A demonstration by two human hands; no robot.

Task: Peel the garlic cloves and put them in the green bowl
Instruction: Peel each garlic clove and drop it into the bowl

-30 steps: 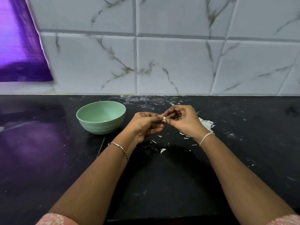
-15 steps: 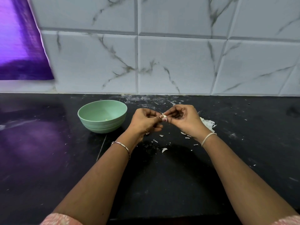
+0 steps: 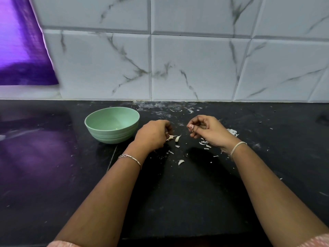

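The green bowl stands on the black counter, left of my hands, with a small pale bit inside it. My left hand is lowered to the counter with its fingers curled, and a garlic clove sticks out from its fingertips. A second pale piece lies just right of the clove; clove or skin, I cannot tell. My right hand hovers apart to the right, fingers curled and thumb against forefinger. Nothing is plainly visible in it.
White garlic skins are piled behind my right hand, and loose flakes are scattered over the counter between my wrists. A marble-tiled wall closes the back, and a purple sheet hangs at the upper left.
My hands, joined on one clove in front of me, have parted. The left hand dropped to the counter with the clove, and the right drew off to the right.
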